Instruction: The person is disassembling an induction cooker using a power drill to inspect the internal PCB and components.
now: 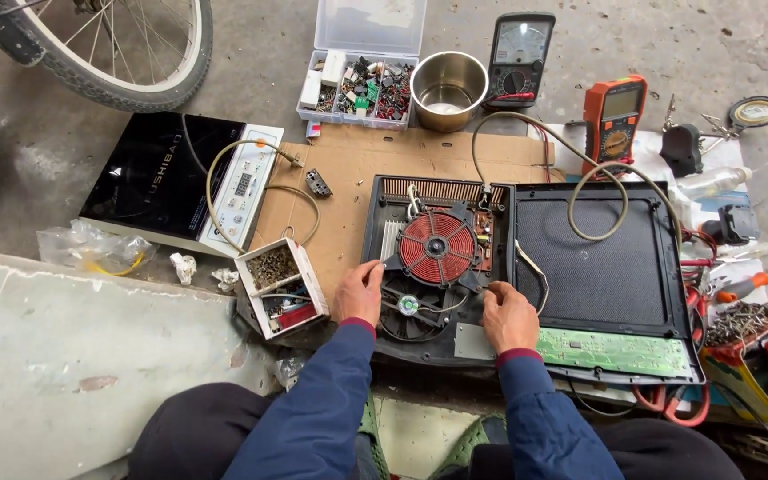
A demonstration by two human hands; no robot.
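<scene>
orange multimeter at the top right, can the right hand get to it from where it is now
Probably yes. The right hand rests at the opened cooker's black base, and the orange handheld multimeter lies uncovered beyond the black lid panel. Only a looping grey cable crosses the path, lying low.

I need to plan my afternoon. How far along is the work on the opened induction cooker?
Done: the top panel is off and laid beside the base. In hand: left hand and right hand sit beside the red coil and fan. Left: everything remains open, unassembled.
</scene>
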